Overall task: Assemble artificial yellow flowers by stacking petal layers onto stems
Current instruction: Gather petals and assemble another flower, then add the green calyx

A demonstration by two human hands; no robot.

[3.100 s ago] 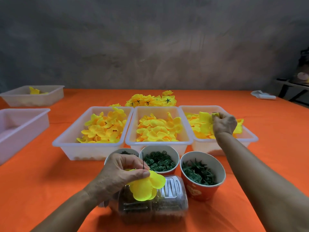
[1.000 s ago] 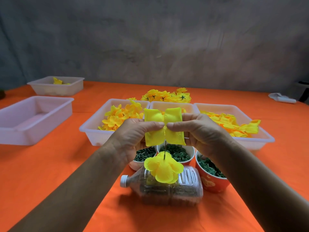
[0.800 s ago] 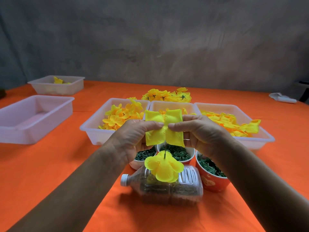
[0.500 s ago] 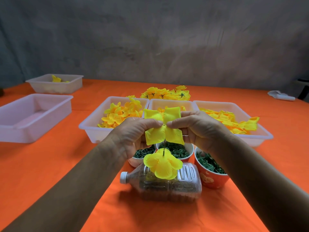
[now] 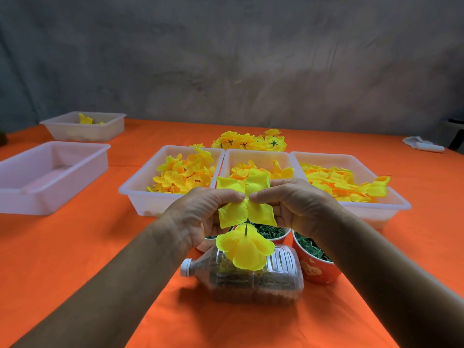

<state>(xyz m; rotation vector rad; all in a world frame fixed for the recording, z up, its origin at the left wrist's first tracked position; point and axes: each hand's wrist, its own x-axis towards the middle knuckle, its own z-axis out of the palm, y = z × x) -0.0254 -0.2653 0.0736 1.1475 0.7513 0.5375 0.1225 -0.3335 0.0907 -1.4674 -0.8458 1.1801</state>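
Setting: orange desk (image 5: pixel 75 247) before a grey wall.
Petal layer: four-lobed yellow petal (image 5: pixel 247 200), raised over the stem (image 5: pixel 247 226), above a rounder layer (image 5: pixel 244 249) already threaded.
Left hand (image 5: pixel 198 217): pinching the petal's centre from the left.
Right hand (image 5: pixel 293 204): pinching it from the right.
Handling: looks light, soft, easily creased; best gripped beside the centre hole.
Around: petal bins (image 5: pixel 140 194), cups (image 5: pixel 313 270), bottle (image 5: pixel 251 280).
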